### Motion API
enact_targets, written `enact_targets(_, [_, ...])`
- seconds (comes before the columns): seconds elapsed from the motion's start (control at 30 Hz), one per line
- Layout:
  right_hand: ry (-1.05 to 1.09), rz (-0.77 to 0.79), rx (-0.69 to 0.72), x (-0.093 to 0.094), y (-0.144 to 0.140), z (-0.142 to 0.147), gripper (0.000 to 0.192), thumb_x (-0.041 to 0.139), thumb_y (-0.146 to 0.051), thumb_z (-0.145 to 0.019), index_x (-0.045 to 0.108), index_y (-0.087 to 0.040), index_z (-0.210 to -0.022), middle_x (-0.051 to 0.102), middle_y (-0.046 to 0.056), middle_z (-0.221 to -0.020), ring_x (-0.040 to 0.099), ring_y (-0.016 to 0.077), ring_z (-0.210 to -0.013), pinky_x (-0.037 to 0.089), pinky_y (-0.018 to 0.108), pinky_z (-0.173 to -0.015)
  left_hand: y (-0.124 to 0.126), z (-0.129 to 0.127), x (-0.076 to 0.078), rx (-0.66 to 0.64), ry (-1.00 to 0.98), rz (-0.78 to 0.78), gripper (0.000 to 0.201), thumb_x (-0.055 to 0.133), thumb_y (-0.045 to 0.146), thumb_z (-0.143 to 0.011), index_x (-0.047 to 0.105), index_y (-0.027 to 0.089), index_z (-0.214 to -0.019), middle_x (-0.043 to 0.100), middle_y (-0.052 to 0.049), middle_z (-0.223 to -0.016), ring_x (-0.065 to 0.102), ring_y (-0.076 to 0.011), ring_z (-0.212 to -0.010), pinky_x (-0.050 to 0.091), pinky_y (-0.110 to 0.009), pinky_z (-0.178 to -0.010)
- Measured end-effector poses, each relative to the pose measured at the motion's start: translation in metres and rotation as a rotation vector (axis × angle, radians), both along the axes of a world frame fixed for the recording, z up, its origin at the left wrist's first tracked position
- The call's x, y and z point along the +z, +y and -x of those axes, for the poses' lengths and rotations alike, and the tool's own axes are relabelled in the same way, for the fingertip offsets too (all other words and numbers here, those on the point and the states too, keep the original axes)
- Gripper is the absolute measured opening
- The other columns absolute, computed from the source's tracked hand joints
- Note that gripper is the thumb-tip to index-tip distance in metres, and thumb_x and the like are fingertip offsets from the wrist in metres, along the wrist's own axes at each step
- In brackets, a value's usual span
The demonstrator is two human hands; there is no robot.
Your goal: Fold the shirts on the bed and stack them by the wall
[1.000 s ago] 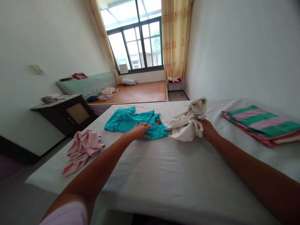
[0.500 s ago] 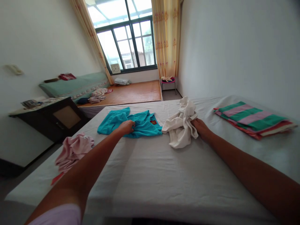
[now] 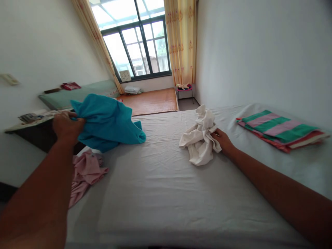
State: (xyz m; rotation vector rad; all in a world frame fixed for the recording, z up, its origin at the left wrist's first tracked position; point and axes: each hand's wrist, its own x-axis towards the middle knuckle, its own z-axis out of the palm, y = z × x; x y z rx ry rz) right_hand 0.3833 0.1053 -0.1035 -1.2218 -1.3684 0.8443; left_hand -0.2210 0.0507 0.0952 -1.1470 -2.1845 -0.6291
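Two hands are each clamped on a garment over the white bed [image 3: 160, 193]: the left hand [image 3: 66, 126] bunches a teal shirt [image 3: 109, 121] lifted above a crumpled pink garment [image 3: 86, 173] at the near left edge, while the right hand [image 3: 223, 141] grips a cream cloth [image 3: 199, 140] resting mid-bed. Farther right lies a folded striped blanket [image 3: 277, 129], set apart.

Both forearms are bare from elbow to wrist. The left hand [image 3: 66, 125] and right hand [image 3: 222, 141] are uncovered: no gloves, rings, watch or wristbands are visible. No sleeve shows in view.
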Motion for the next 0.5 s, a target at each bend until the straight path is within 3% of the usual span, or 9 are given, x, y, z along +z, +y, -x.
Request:
enact_targets(0.1, [0.030, -0.023, -0.022, -0.002, 0.006, 0.001, 0.039, 0.071, -0.047, -0.070, 0.064, -0.020, -0.097, 0.073, 0.007, -0.098, 0.067, 0.0252, -0.089, 0.053, 0.041, -0.083, -0.006, -0.009, -0.031, -0.256, -0.058, 0.480, 0.030, 0.059, 0.035, -0.075, 0.064, 0.017, -0.098, 0.070, 0.000, -0.096, 0.058, -0.0184, -0.087, 0.045, -0.025, -0.079])
enact_targets(0.2, [0.086, -0.018, 0.081, 0.002, 0.006, 0.003, 0.036, 0.074, -0.041, -0.068, 0.066, -0.020, -0.096, 0.074, 0.006, -0.098, 0.067, 0.0237, -0.089, 0.052, 0.039, -0.084, -0.005, -0.044, -0.055, -0.520, -0.130, 0.907, 0.019, 0.069, 0.034, -0.063, 0.065, 0.017, -0.070, 0.067, 0.000, -0.068, 0.057, -0.0159, -0.068, 0.042, -0.022, -0.066])
enact_targets(0.27, [0.199, 0.023, 0.156, 0.009, 0.002, 0.006, 0.037, 0.077, -0.038, -0.065, 0.066, -0.021, -0.096, 0.074, 0.004, -0.097, 0.068, 0.0230, -0.086, 0.053, 0.038, -0.082, -0.003, -0.079, -0.062, -0.548, -0.077, 0.942, 0.022, 0.074, 0.034, -0.059, 0.061, 0.016, -0.055, 0.060, -0.002, -0.053, 0.056, -0.0182, -0.059, 0.042, -0.027, -0.063])
enact_targets(0.33, [0.365, 0.098, 0.242, 0.018, -0.005, 0.010, 0.038, 0.079, -0.036, -0.063, 0.066, -0.023, -0.096, 0.075, 0.002, -0.094, 0.069, 0.0233, -0.084, 0.054, 0.038, -0.080, 0.001, -0.124, -0.068, -0.577, 0.025, 0.823, 0.025, 0.072, 0.038, -0.065, 0.064, 0.015, -0.058, 0.062, -0.007, -0.057, 0.059, -0.0233, -0.064, 0.043, -0.032, -0.065])
enact_targets(0.43, [0.531, 0.227, 0.366, 0.027, -0.018, 0.018, 0.034, 0.076, -0.038, -0.066, 0.067, -0.025, -0.096, 0.076, 0.004, -0.089, 0.070, 0.0259, -0.083, 0.055, 0.041, -0.078, 0.008, -0.205, -0.087, -0.828, 0.024, 0.750, 0.034, 0.054, 0.047, -0.085, 0.070, 0.025, -0.106, 0.072, -0.006, -0.097, 0.065, -0.0226, -0.088, 0.046, -0.031, -0.076])
enact_targets(0.5, [0.553, 0.288, 0.441, 0.029, -0.025, 0.022, 0.032, 0.072, -0.041, -0.071, 0.067, -0.024, -0.098, 0.075, 0.006, -0.087, 0.071, 0.0273, -0.084, 0.056, 0.042, -0.079, 0.011, -0.258, -0.108, -1.162, -0.138, 0.682, 0.050, 0.057, 0.049, -0.084, 0.060, 0.024, -0.127, 0.069, -0.008, -0.117, 0.064, -0.0227, -0.100, 0.048, -0.031, -0.083])
